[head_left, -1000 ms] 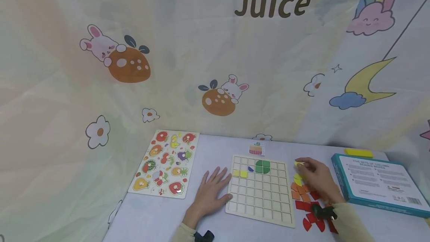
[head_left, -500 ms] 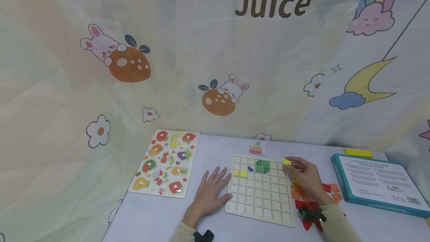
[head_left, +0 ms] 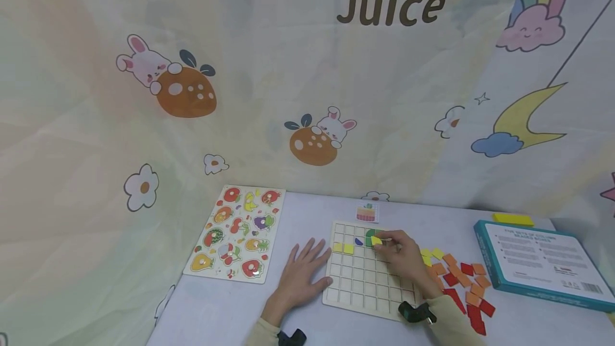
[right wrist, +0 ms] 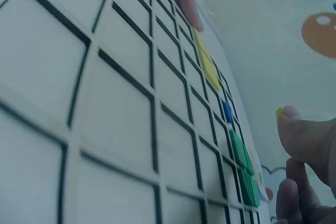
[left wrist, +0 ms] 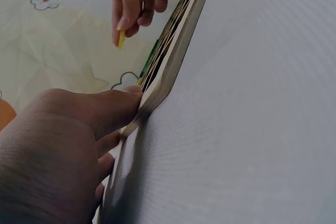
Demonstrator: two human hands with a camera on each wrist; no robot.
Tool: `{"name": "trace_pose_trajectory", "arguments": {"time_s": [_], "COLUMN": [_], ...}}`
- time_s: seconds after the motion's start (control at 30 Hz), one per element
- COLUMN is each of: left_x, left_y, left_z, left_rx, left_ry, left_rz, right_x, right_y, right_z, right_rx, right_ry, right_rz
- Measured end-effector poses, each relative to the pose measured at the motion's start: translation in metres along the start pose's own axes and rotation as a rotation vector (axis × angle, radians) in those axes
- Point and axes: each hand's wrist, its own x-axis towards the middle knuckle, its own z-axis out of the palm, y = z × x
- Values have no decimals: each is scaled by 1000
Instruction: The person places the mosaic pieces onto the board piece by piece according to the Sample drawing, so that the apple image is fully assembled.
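Note:
A light wooden grid board lies on the table. My right hand pinches a yellow tile between thumb and fingertips over its upper part; the left wrist view shows a gap beneath this tile. Green pieces in the grid are partly covered by that hand. Left of them sit a small blue piece and two yellow squares. My left hand rests with spread fingers at the board's left edge, its thumb against the rim.
Loose orange tiles, red tiles and yellow tiles lie right of the board. A small picture card lies behind it. A fruit puzzle board is at left, a teal box and yellow block at right.
My right hand has carried the yellow tile leftward from the loose pile to above the grid board, uncovering more loose tiles. My left hand has stayed in place.

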Motion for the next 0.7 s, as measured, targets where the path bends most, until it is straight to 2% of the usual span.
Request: {"name": "trace_pose_trajectory", "arguments": {"time_s": [0.3,0.7], "left_x": [0,0], "left_y": [0,0], "left_z": [0,-2], "left_rx": [2,5], "left_ry": [5,6], "left_rz": [6,5], "right_x": [1,-1], "right_y": [-13,-21], "right_z": [25,34], "right_rx": [-28,-116], "right_ry": [-77,-69], "right_rz": [19,2]}}
